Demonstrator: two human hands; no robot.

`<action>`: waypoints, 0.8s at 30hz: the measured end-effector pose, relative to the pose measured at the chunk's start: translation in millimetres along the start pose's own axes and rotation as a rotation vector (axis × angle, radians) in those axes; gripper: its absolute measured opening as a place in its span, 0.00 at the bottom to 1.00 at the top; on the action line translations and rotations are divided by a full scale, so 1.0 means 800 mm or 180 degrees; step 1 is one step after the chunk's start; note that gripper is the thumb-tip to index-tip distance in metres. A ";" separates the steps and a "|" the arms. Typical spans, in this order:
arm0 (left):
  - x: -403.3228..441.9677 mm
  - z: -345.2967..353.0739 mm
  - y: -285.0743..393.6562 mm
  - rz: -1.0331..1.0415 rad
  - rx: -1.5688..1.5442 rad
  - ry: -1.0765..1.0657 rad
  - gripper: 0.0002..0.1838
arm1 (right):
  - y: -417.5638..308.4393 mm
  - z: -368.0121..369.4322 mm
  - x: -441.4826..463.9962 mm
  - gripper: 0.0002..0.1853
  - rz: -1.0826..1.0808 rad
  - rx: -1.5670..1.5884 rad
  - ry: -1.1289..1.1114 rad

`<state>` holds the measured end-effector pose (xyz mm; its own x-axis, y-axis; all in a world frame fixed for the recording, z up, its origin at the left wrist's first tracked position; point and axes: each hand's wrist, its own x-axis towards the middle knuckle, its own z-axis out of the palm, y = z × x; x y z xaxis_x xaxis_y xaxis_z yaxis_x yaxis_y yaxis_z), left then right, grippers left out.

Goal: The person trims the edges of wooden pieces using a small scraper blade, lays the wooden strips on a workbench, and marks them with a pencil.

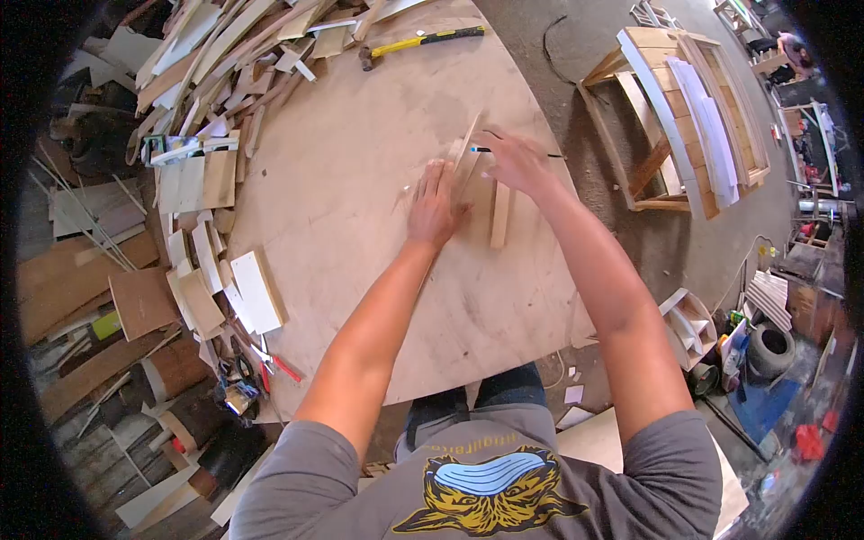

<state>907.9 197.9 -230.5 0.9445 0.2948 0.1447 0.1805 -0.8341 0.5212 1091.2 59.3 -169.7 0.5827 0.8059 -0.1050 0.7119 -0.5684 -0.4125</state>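
My left hand [434, 205] bears down on a thin wooden strip [469, 144] lying at a slant on the plywood tabletop [333, 180]. Its fingers stretch along one side of the strip and the thumb sits on the other. My right hand [513, 164], a little blurred, is closed around a slim dark pen [482, 149] with a light blue and white end. The pen's other end pokes out past the hand. Below my right hand, a short wooden piece [499, 216] rests on the tabletop, its upper end close to the strip.
A yellow-handled hammer [423, 42] lies at the far edge. Wood offcuts [225, 63] pile up at the far left, with boards [256, 292] along the left edge. Red-handled pliers [265, 373] are at the near left. A wooden frame [675, 117] stands on the floor to the right.
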 end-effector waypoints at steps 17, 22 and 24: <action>0.024 0.015 -0.003 -0.0174 -0.0075 -0.0122 0.36 | 0.066 0.020 0.075 0.23 -0.1067 0.0310 -0.0076; 0.023 0.014 -0.002 -0.0185 -0.0109 -0.0158 0.35 | 0.065 0.020 0.074 0.22 -0.1014 0.0215 -0.0052; 0.023 0.016 -0.003 -0.0187 -0.0126 -0.0143 0.35 | 0.061 0.016 0.074 0.22 -0.0995 0.0177 -0.0079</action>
<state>928.7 199.1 -239.5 0.9441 0.3209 0.0755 0.2260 -0.7966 0.5606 1155.9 81.3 -207.7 0.3288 0.9443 0.0129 0.8320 -0.2831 -0.4770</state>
